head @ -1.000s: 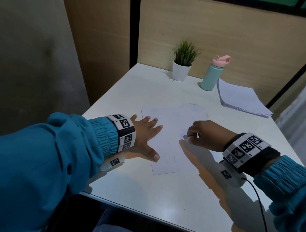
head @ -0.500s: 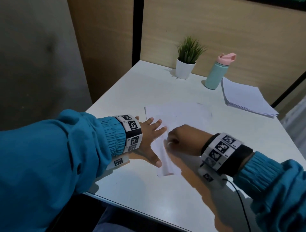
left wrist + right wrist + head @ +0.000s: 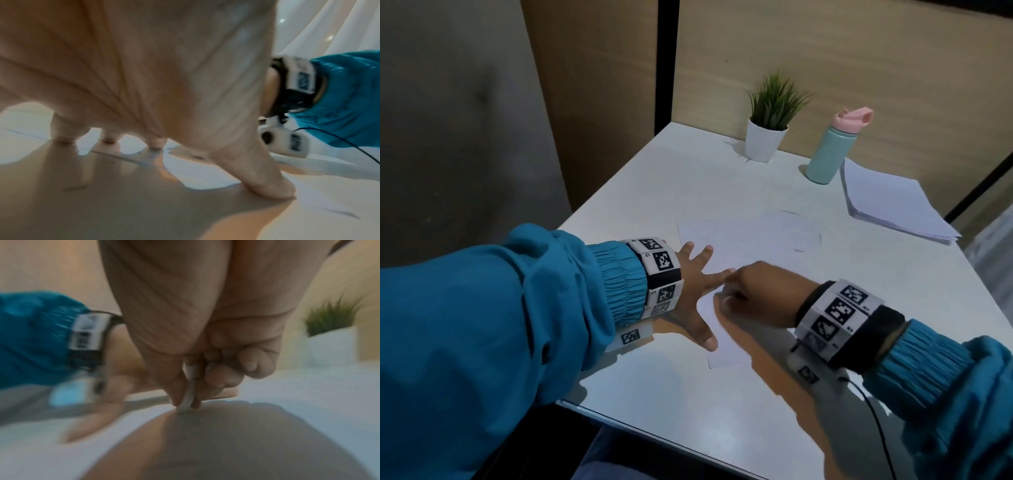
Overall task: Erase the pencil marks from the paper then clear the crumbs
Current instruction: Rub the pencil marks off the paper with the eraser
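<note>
A white sheet of paper [image 3: 750, 240] lies flat on the white table [image 3: 688, 394], with faint pencil marks near its far right edge. My left hand [image 3: 695, 291] lies spread on the sheet's left part, straight fingers [image 3: 156, 142] and thumb pressing down. My right hand [image 3: 753, 294] is curled just right of it, knuckles almost touching the left index finger. In the right wrist view its thumb and fingers pinch a small pale eraser [image 3: 188, 400], whose tip touches the paper [image 3: 308, 394]. In the head view the eraser is hidden under the hand.
A small potted plant [image 3: 768, 120] and a teal bottle with a pink lid [image 3: 835, 147] stand at the back of the table. A stack of white sheets [image 3: 893, 205] lies at the back right. A black cable [image 3: 873, 418] runs from my right wrist.
My right hand has slid left across the paper with the eraser, from the sheet's middle to beside my left hand. The left hand has stayed pressed on the sheet.
</note>
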`<state>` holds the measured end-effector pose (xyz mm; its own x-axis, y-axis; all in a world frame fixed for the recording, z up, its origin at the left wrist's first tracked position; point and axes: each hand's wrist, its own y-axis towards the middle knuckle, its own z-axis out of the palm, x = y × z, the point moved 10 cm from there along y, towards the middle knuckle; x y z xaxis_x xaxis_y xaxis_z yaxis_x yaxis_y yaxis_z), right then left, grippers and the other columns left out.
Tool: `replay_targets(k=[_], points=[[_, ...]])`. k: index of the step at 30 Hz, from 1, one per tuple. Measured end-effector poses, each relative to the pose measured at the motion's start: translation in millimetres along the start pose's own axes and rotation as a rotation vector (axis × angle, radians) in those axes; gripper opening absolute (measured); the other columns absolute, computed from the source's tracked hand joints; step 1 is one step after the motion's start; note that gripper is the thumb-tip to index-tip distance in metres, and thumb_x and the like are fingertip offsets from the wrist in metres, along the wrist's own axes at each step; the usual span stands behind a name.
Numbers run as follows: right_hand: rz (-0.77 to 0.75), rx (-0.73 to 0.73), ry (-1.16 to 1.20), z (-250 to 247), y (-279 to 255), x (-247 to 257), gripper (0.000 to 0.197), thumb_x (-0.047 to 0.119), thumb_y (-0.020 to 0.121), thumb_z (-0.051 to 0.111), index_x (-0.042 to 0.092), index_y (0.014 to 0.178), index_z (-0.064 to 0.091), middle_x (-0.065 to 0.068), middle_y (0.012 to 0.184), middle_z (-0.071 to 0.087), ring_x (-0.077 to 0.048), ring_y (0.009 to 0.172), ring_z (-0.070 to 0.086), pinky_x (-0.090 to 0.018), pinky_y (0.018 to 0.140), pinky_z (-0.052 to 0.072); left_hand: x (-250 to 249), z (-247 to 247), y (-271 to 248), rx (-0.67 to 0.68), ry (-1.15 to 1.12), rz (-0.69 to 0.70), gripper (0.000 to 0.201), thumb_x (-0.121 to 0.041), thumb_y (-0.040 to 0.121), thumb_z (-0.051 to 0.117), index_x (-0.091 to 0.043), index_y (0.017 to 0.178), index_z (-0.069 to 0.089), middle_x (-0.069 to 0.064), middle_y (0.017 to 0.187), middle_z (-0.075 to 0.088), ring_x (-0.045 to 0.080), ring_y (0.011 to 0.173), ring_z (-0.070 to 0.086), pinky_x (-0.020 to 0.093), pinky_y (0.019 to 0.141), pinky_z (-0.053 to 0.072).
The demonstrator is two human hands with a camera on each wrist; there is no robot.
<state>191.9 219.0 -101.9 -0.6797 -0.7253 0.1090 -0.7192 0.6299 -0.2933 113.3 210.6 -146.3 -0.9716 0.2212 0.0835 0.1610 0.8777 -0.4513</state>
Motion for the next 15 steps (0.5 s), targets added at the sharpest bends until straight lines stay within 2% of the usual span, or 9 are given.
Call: replay_targets(k=[2,3,5,6,8,11,13,15], points=[[0.055,-0.053,-0.004,-12,4,-18,0.022,0.029,0.092,0.044,0.02,0.084,0.063,-0.001,0.082,0.068,-0.02,0.078,0.065,-0.033,0.075,0.055,0,-2,-2,-0.025,0.014,-0.002,0.133,-0.107,0.037,0.034,-0.054,0.142,-0.027,0.007,0.164,-0.021,0.042,0.149,-0.011,0.072,0.11,0.006],[0.063,-0.064,0.006,-11,4,-16,0.023,0.029,0.091,0.044,0.024,0.084,0.065,0.0,0.081,0.068,-0.021,0.077,0.065,-0.033,0.075,0.055,-1,-3,-3,-0.033,0.015,-0.001,0.132,-0.106,0.039,0.037,-0.054,0.143,-0.026,0.007,0.164,-0.02,0.043,0.149,-0.011,0.072,0.11,0.007],[-0.03,-0.008,0.031,2,-3,16,0.023,0.028,0.09,0.047,0.029,0.074,0.063,0.001,0.074,0.066,-0.018,0.069,0.062,-0.031,0.07,0.052,-2,-3,-3,-0.032,0.008,0.001,0.132,-0.103,0.042,0.045,-0.053,0.145,-0.022,0.007,0.164,-0.019,0.043,0.149,-0.011,0.073,0.109,0.007],[-0.086,0.049,0.051,11,-9,33,0.022,0.027,0.091,0.049,0.027,0.074,0.063,0.0,0.074,0.066,-0.017,0.068,0.061,-0.03,0.068,0.05,-2,-2,-4,-0.025,0.008,-0.001,0.134,-0.101,0.043,0.048,-0.052,0.147,-0.021,0.007,0.164,-0.02,0.043,0.149,-0.012,0.073,0.109,0.007],[-0.076,0.06,0.027,10,-7,26,0.022,0.026,0.092,0.049,0.018,0.085,0.068,-0.003,0.08,0.07,-0.019,0.073,0.064,-0.031,0.071,0.052,-1,-2,-3,-0.014,0.0,-0.003,0.135,-0.102,0.039,0.046,-0.053,0.145,-0.022,0.007,0.164,-0.021,0.042,0.149,-0.013,0.073,0.108,0.008],[0.092,-0.058,-0.023,-20,8,-27,0.028,0.029,0.092,0.045,0.015,0.091,0.069,-0.002,0.086,0.071,-0.022,0.085,0.067,-0.034,0.079,0.055,0,-1,-4,-0.014,0.006,-0.01,0.137,-0.105,0.036,0.041,-0.053,0.144,-0.025,0.006,0.163,-0.023,0.044,0.149,-0.013,0.074,0.107,0.012],[0.08,-0.057,-0.019,-15,6,-19,0.028,0.027,0.093,0.043,0.015,0.091,0.068,-0.002,0.086,0.07,-0.022,0.084,0.067,-0.034,0.08,0.055,0,-1,-4,-0.008,0.004,-0.009,0.137,-0.105,0.037,0.041,-0.052,0.144,-0.025,0.007,0.163,-0.023,0.044,0.148,-0.014,0.075,0.107,0.012],[-0.037,0.012,-0.012,5,-6,19,0.025,0.025,0.093,0.043,0.017,0.086,0.066,-0.002,0.083,0.07,-0.02,0.076,0.065,-0.035,0.078,0.055,-1,-1,-3,-0.002,-0.003,-0.001,0.136,-0.104,0.038,0.042,-0.052,0.144,-0.026,0.007,0.163,-0.024,0.043,0.148,-0.016,0.075,0.106,0.01]])
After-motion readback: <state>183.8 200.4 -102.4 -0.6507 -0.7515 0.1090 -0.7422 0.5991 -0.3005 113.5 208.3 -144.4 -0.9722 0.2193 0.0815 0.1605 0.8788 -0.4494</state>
